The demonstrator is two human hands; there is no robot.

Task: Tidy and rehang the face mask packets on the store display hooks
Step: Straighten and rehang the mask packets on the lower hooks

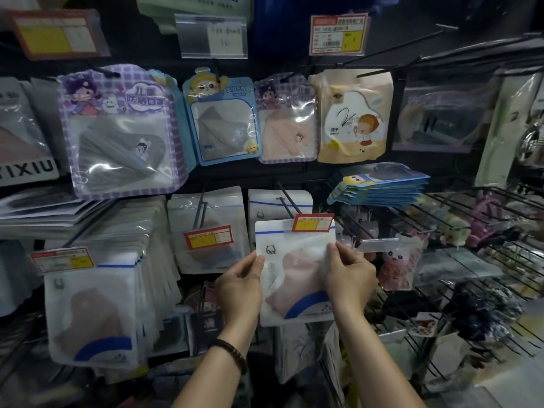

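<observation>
White plastic packet (pixel 294 269) w/ a pink mask inside sits upright between our hands, just in front of the black hook (pixel 287 201) in the lower row, centre-right of the display. Our left hand (pixel 240 285) pinches its left edge, thumb on the front. Our right hand (pixel 348 278) pinches the right edge the same way. Neither hand has hold of anything else. The red-and-yellow price tag (pixel 312 222) at the hook's near end overlaps the packet's top right corner. Whether the hang hole is on the wire, we can't tell.

Risks, as we judge them:
- The tag sits right at the hook tip, so the hole may miss it or the packet top may crumple.
- The film looks slick & we grip at the edges only, so it could slip and drop into the clutter below.
- Pushing too far may knock the rear packets (pixel 279 207) on that hook askew.

The display wall is dark, dimly lit & v. crowded. A purple packet (pixel 117 131) hangs upper left, and a thick left bunch (pixel 91 307) of white packs hangs lower left. Blue packets (pixel 379 187) lie flat on the wire shelf (pixel 471 207) at right.
</observation>
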